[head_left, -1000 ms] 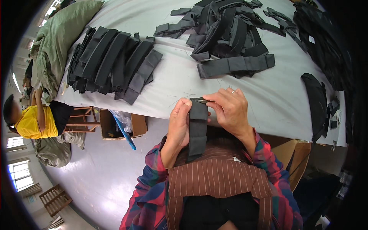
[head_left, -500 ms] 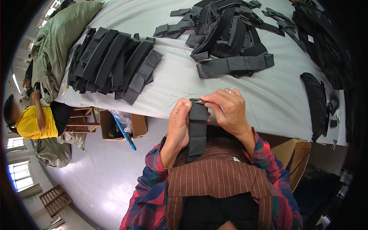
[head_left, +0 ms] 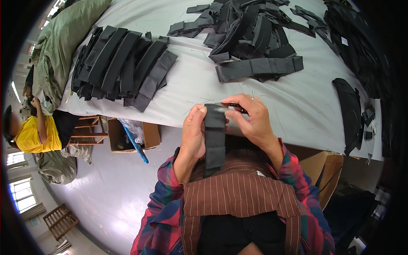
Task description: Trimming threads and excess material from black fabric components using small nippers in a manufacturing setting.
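Observation:
My left hand [head_left: 194,132] grips a dark grey cloth strip [head_left: 215,140] near its top end, thumb in front, and the strip hangs down in front of my brown striped apron. In my right hand [head_left: 256,122] are small thread snips [head_left: 239,108], black at the grip, their pale blade blurred by motion against the strip's top edge. My fingers partly cover the snips, so their full shape is hidden. Both hands are just above the near edge of the white-covered table [head_left: 178,97].
A neat row of dark strips [head_left: 123,63] lies left on the table; a loose heap of strips [head_left: 255,34] lies farther back. Dark cloth pieces [head_left: 348,114] are at the right. Cardboard boxes [head_left: 151,135] stand below the edge. A person in yellow [head_left: 36,134] is at far left.
My hands and the strip have shifted slightly left and up in the picture. My right hand has turned so the black part of the snips shows.

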`<state>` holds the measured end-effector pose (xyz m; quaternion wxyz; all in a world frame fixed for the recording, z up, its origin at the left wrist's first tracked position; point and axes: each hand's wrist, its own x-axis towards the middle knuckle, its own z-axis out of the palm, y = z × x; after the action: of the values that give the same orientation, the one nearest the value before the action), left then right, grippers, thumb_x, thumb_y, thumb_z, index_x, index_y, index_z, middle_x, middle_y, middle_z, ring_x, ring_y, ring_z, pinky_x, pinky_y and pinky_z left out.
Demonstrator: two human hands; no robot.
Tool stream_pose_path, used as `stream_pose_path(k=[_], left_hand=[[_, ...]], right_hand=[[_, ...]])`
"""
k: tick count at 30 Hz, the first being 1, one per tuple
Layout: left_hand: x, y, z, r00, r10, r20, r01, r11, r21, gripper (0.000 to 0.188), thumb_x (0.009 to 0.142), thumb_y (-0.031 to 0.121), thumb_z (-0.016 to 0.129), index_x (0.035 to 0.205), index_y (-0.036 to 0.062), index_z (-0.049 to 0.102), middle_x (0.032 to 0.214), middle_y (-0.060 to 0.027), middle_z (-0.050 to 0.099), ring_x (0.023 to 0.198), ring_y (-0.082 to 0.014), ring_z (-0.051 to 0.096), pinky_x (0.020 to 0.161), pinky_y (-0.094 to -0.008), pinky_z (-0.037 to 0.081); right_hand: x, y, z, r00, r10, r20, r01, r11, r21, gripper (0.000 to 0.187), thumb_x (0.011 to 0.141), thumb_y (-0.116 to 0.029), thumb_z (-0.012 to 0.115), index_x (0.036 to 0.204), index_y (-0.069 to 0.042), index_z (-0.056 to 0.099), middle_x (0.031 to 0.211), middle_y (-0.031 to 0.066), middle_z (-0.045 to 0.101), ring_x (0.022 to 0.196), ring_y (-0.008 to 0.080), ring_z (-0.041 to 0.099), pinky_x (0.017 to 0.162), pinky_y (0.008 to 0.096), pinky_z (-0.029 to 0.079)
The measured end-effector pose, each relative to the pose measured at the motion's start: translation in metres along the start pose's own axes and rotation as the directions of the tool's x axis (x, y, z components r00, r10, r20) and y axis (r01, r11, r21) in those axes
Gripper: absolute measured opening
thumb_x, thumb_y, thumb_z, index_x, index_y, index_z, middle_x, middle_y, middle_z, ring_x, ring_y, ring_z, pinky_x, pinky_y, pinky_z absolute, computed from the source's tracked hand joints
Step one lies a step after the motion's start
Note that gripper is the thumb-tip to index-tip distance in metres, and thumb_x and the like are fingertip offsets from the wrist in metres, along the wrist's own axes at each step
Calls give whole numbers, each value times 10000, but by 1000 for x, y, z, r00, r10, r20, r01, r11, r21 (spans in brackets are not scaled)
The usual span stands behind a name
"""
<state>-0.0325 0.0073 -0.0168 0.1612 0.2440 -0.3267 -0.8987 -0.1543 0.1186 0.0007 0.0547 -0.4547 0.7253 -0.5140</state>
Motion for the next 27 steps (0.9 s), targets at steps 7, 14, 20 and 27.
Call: stream_pose_path(k=[7,14,20,27], left_hand=[[8,5,-1,999,45,-3,-45,999,26,194,974,180,427,1102,47,485,971,-125,620,851,-207,636,758,-351,546],[11,3,15,995,-66,68,69,997,-39,222,966,233,471,1043,25,486,912,-144,627,815,-235,648,729,-391,558],[8,6,-3,995,-84,-63,81,996,-41,217,947,263,523,883,55,511,815,-141,650,743,-229,652,668,-336,542],[10,1,-10,991,-46,-130,34,995,-93,197,948,247,517,870,66,509,823,-165,648,744,-222,641,673,-328,530]], right_hand=[[-8,3,4,984,-36,173,62,987,-147,207,737,-102,718,934,-76,659,736,46,632,637,173,586,627,277,423],[25,11,3,945,327,-10,-321,932,166,110,808,-43,676,871,19,611,693,24,567,668,50,472,602,217,401],[2,0,2,990,130,-50,-127,990,53,152,787,-100,686,934,-77,659,787,32,626,707,154,569,651,286,407],[-30,2,-2,996,-52,72,63,986,-155,188,747,-152,720,931,-150,680,687,2,552,638,206,518,627,332,344]])
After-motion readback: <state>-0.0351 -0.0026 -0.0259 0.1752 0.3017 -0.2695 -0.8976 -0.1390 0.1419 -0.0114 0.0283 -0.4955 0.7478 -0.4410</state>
